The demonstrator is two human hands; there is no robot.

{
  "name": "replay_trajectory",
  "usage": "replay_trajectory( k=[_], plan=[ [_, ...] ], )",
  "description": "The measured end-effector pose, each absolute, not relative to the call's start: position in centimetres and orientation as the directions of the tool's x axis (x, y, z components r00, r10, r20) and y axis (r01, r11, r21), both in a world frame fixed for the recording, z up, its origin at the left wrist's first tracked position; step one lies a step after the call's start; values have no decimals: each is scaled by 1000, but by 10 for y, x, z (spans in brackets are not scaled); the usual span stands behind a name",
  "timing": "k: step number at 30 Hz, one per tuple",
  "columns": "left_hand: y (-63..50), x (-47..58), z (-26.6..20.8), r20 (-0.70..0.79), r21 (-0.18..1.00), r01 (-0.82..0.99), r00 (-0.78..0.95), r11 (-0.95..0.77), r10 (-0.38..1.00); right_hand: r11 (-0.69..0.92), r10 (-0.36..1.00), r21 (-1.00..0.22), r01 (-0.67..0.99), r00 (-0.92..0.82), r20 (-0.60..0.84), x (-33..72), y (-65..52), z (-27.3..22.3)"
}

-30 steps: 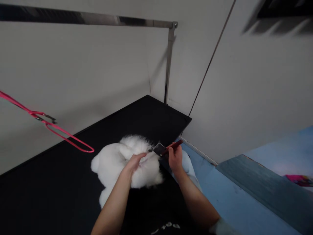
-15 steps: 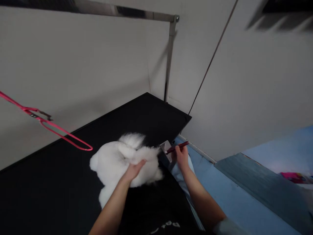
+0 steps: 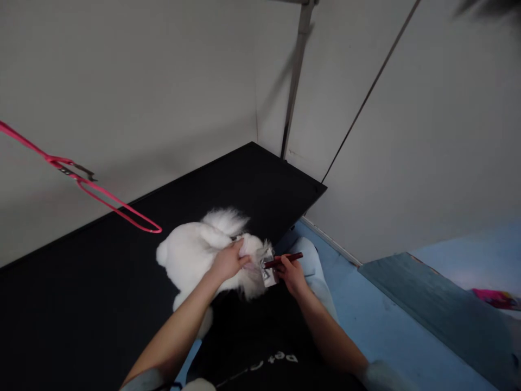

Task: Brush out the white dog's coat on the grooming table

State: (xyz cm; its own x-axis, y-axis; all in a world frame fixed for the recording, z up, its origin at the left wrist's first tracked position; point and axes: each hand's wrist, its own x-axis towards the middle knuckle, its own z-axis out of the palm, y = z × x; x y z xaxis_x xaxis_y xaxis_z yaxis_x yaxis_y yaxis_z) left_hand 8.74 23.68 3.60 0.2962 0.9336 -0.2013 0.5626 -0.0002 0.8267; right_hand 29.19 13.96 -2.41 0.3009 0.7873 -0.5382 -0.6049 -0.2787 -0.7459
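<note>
A fluffy white dog [image 3: 185,252] lies on the black grooming table [image 3: 260,184], close against my dark apron. My left hand [image 3: 228,263] grips the dog's fur near its right-hand end, thumb on top; which body part is under it I cannot make out. Wrapped around a dark red handle, my right hand [image 3: 291,271] holds a slicker brush [image 3: 268,274]. The brush's pale, flat head touches the loose hair just right of my left hand.
A pink grooming loop [image 3: 122,209] hangs at the left, above the table. A metal post [image 3: 295,81] rises at the far corner by the wall. On the blue floor [image 3: 345,304], right, are a grey-blue panel [image 3: 431,309] and a pink packet [image 3: 494,297].
The brush has come left and down from beyond the table edge to the dog's hair. My left hand has slid up and right along the dog. The view has tilted lower.
</note>
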Motion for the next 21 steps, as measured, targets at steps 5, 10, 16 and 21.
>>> replay_trajectory(
  k=[5,10,16,21],
  plan=[
    [239,92,43,-304,759,650,315,29,899,-232,803,-842,-488,393,-449,316,138,-21],
    [241,85,41,-355,804,580,286,134,890,-187,791,-923,-336,506,-345,326,149,-18],
    [244,82,39,-437,862,384,229,332,870,-58,739,-973,-222,646,-191,335,169,-24],
    [248,76,35,-415,835,488,254,255,874,50,620,-930,-364,741,-257,335,179,-25]
  ],
)
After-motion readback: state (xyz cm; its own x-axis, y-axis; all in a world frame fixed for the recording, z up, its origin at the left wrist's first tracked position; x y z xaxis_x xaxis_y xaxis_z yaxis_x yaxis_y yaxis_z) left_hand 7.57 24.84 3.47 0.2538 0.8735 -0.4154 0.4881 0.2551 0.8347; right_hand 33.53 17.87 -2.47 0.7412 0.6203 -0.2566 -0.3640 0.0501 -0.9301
